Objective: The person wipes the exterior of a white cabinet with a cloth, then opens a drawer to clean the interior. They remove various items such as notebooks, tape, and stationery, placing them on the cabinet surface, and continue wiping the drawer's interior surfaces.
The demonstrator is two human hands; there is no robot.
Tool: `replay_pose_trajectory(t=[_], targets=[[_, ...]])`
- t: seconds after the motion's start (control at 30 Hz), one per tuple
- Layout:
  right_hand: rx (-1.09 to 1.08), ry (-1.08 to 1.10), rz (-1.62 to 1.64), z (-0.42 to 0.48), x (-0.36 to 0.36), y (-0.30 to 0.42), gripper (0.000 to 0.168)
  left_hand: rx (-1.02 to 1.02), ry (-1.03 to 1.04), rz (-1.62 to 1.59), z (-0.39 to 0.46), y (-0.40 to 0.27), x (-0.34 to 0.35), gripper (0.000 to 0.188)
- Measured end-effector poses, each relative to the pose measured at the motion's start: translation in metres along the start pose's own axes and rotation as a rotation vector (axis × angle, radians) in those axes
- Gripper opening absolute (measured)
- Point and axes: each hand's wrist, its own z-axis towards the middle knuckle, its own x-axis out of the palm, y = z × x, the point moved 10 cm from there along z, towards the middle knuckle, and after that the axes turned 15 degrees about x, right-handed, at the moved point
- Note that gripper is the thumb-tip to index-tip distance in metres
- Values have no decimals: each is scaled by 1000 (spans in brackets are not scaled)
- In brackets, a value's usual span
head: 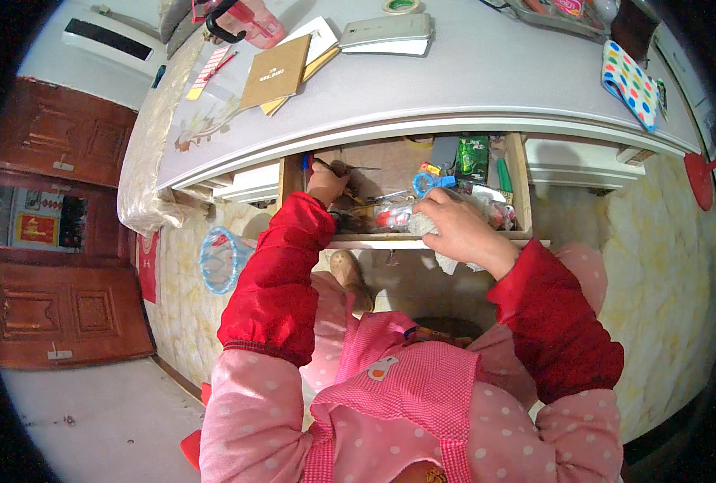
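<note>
An open wooden drawer (382, 148) lies before me, with small items inside. My left hand (326, 181) reaches into its left part, fingers bent down among dark items. A thin metal rod (365, 168) sticks out beside those fingers; whether they grip it is unclear. Over the drawer's front edge, my right hand (457, 224) holds a crumpled whitish cloth or paper (421, 224), part of which hangs outside. Just beyond that hand are a blue ring-shaped item (424, 183) and a green box (472, 158). A clear plastic packet (394, 216) lies to its left.
On the table (485, 72) are a brown notebook (276, 71), a smartphone (386, 31), a tape roll (401, 5), a pink jug (249, 24) and a dotted cloth (631, 84). A blue-rimmed waste bin (220, 259) stands on the floor at left.
</note>
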Motion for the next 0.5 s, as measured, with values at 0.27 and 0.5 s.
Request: replay_pose_trajectory(t=[0.27, 0.5], targets=[[-28, -18, 3, 1, 1, -2, 40, -146, -180, -78, 0, 16, 9, 64], [-29, 9, 31, 1, 4, 10, 40, -165, -196, -30, 33, 98, 37, 47]])
